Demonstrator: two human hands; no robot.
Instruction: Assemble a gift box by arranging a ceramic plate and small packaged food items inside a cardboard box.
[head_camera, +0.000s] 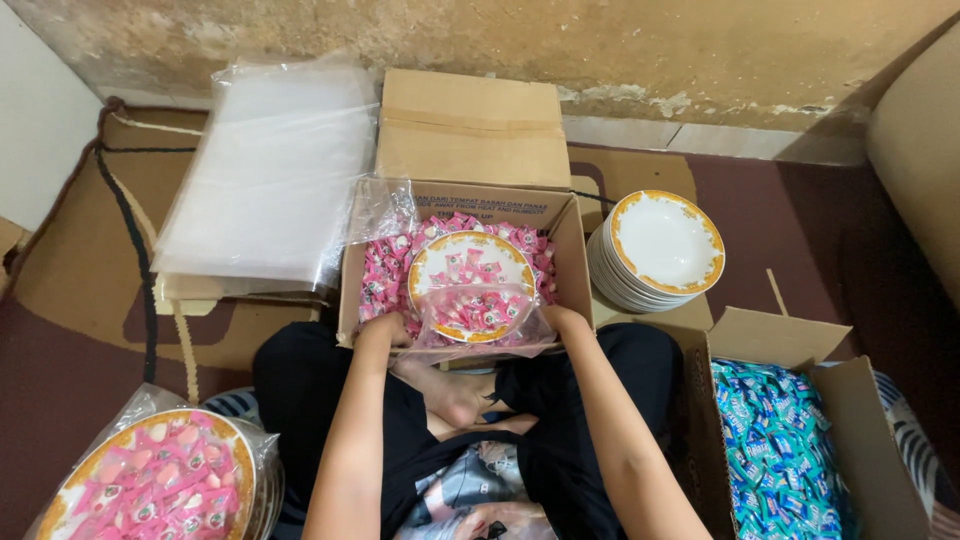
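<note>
A white plate with an orange-gold rim (470, 285) holds pink wrapped candies and rests on top of more pink candies in an open cardboard box (570, 255). A clear plastic bag (480, 315) is partly drawn over the plate's near edge. My left hand (385, 328) grips the bag and plate at the near left. My right hand (560, 320) grips them at the near right. Both hands sit just inside the box's front wall, fingers partly hidden by plastic.
A stack of empty matching plates (660, 250) stands right of the box. A pile of clear plastic bags (270, 170) lies to the left. A bagged plate of pink candies (150, 480) sits near left. A box of blue-green candies (780, 450) stands near right.
</note>
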